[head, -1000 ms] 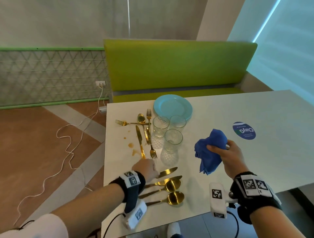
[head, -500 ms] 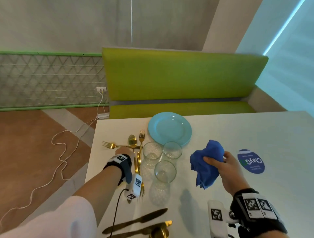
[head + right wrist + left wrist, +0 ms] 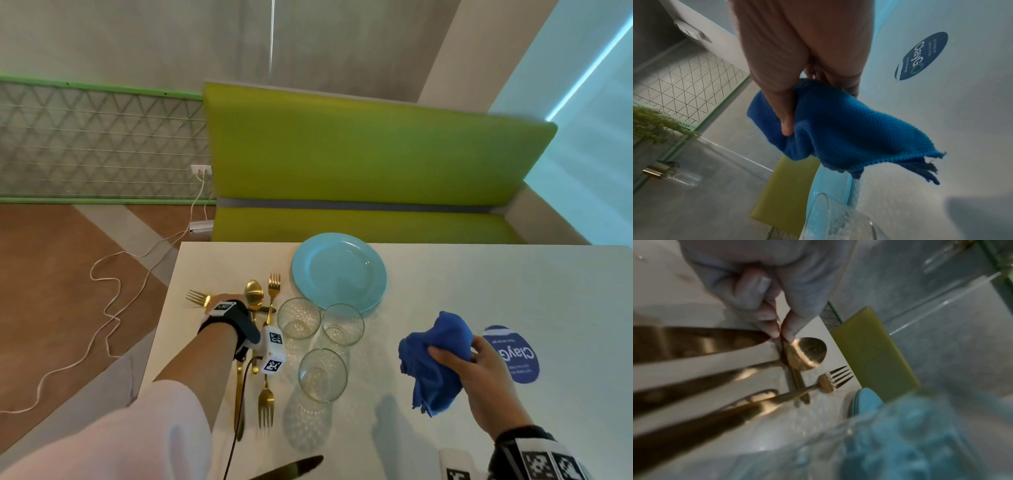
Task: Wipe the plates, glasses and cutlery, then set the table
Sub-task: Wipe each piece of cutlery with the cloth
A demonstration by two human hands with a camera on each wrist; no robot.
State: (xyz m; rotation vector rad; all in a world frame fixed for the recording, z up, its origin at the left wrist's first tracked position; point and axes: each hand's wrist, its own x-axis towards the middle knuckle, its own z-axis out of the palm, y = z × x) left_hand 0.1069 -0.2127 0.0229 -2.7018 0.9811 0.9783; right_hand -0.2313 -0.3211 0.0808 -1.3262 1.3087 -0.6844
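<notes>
My left hand (image 3: 222, 298) reaches over the gold cutlery at the table's left. In the left wrist view its thumb and forefinger (image 3: 782, 335) pinch the thin handle of the gold fork (image 3: 197, 297) that lies crosswise under a gold spoon (image 3: 253, 291). Another fork (image 3: 274, 284) lies beside the spoon, and a third (image 3: 266, 404) nearer me. Three clear glasses (image 3: 322, 375) stand upright in front of stacked light blue plates (image 3: 339, 270). My right hand (image 3: 479, 370) holds a bunched blue cloth (image 3: 435, 356) above the table, right of the glasses.
A gold knife (image 3: 291, 467) lies at the near edge, another (image 3: 238, 411) by my left wrist. A round blue sticker (image 3: 513, 356) marks the white table (image 3: 479, 281). A green bench (image 3: 359, 154) stands behind it; a white cable (image 3: 113, 318) trails on the floor.
My left hand left the near knives and spoons, moved away from me to the far cutlery and took hold of the crosswise fork. The right hand kept the cloth aloft.
</notes>
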